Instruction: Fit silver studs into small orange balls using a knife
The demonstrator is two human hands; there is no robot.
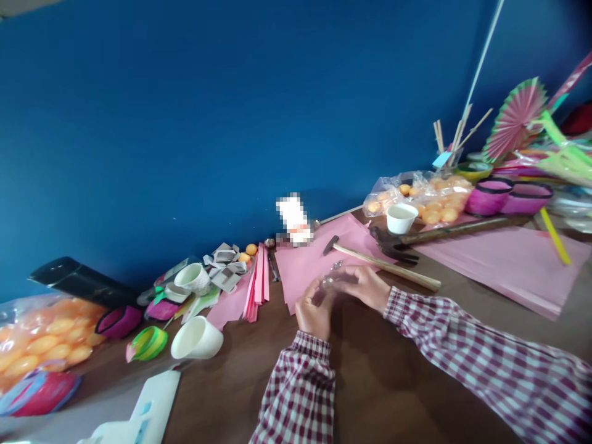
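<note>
A small glinting piece (328, 282), its exact form lost to blur, sits just in front of the small hammer (383, 265), pinched narrowly between the fingertips of the left hand (314, 308) and the right hand (363, 287). The hammer's head rests on a pink sheet (298, 271); its handle extends past the sheet's edge. Behind and to the right of this hammer, a larger hammer (462, 231) limits the room on that side. In front of the small hammer, the brown table (383, 370) lies bare between the forearms, and open surface continues leftward to a white cup (197, 338). Well behind the hammer, a plain blue wall (185, 123) rises at the table's rear edge; the front edge is out of view.
</note>
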